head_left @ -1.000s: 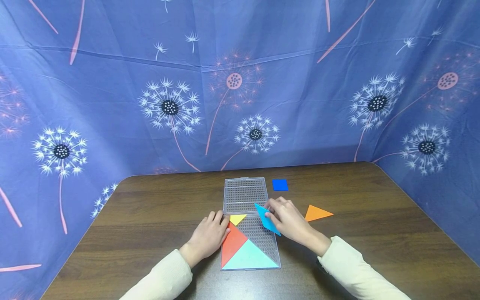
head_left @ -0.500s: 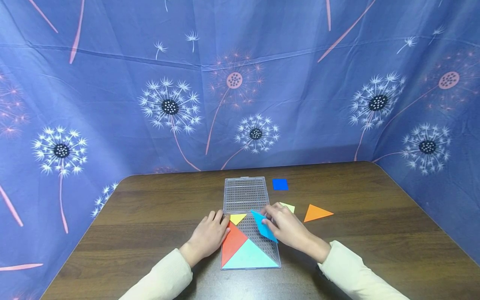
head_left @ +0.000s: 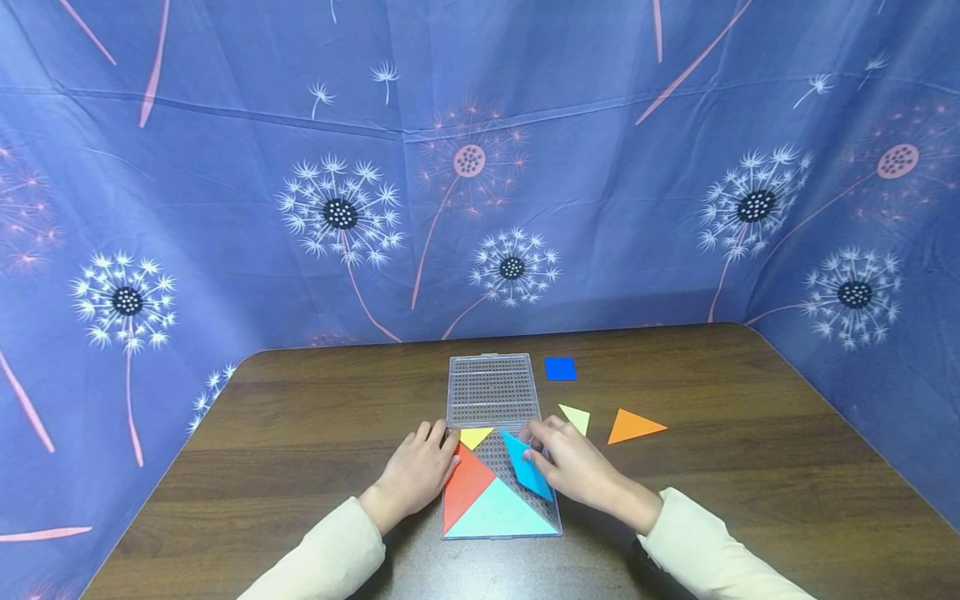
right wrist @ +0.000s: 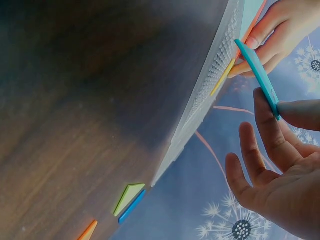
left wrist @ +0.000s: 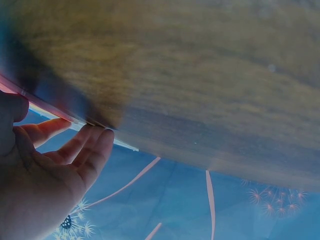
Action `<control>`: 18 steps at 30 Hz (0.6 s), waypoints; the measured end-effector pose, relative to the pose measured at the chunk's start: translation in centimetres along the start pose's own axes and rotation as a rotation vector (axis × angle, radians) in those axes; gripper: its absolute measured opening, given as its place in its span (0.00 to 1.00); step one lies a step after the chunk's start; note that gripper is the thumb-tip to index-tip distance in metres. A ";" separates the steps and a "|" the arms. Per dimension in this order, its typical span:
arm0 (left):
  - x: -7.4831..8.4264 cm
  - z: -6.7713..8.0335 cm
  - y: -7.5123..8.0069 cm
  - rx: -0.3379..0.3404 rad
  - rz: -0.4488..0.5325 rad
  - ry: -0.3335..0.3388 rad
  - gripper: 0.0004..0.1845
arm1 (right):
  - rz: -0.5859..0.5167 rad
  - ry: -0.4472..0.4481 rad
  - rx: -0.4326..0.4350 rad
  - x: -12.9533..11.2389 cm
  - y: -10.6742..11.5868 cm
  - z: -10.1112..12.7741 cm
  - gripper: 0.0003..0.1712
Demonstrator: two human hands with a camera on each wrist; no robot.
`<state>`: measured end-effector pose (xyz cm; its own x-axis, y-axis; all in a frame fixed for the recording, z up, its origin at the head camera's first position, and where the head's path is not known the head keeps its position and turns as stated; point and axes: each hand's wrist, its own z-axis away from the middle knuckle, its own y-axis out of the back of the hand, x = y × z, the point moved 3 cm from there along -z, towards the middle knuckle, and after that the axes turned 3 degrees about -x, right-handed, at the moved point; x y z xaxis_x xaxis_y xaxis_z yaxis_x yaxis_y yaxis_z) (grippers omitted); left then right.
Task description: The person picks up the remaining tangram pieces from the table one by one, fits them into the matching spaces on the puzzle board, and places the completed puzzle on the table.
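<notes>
1. The right hand (head_left: 570, 467) pinches a blue piece (head_left: 527, 467) between thumb and fingertips and holds it tilted over the clear tray (head_left: 491, 387). One edge is low toward the tray and the other is lifted, as the right wrist view (right wrist: 257, 75) shows.

2. The left hand (head_left: 416, 471) rests flat-fingered against the tray's left edge, its fingertips at the rim beside the red triangle (head_left: 465, 487). It grips nothing and appears only to steady the tray.

3. Already seated in the tray, between the hands and toward the person, are the red triangle, a teal triangle (head_left: 498, 512) touching it, and a small yellow triangle (head_left: 475, 436) just off the left fingertips.

4. Judging by this, the step in hand is fitting the blue piece into the gap on the tray's right side, above the teal triangle.

5. The next move likely calls for laying the piece flat, turning it until its long edge lines up with the teal triangle's slanted side, then letting go without nudging its neighbours.

6. Loose on the tabletop, beyond the right hand, lie a pale green triangle (head_left: 575, 417), an orange triangle (head_left: 632, 426) farther right, and a blue square (head_left: 560, 368) farthest off, beside the tray's far end.

7. The tray's far half holds no pieces.
</notes>
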<state>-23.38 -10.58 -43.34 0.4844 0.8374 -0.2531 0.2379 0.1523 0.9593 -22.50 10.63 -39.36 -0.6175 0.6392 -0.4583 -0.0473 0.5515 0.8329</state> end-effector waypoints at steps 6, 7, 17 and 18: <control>0.0 -0.1 -0.1 0.014 0.007 -0.001 0.23 | -0.006 0.010 -0.018 0.0 -0.1 0.2 0.06; 0.0 -0.1 -0.1 0.011 0.009 0.001 0.23 | -0.006 0.009 -0.023 0.0 -0.2 0.2 0.06; -0.1 0.0 -0.2 -0.009 0.006 0.004 0.24 | -0.034 -0.025 -0.068 0.4 -0.6 0.5 0.06; -0.1 0.0 -0.1 -0.007 0.004 0.004 0.24 | -0.036 -0.027 -0.071 0.4 -0.6 0.6 0.06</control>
<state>-23.47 -10.64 -43.46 0.4819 0.8401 -0.2490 0.2304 0.1528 0.9610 -22.27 10.84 -40.25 -0.5929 0.6346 -0.4957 -0.1249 0.5357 0.8351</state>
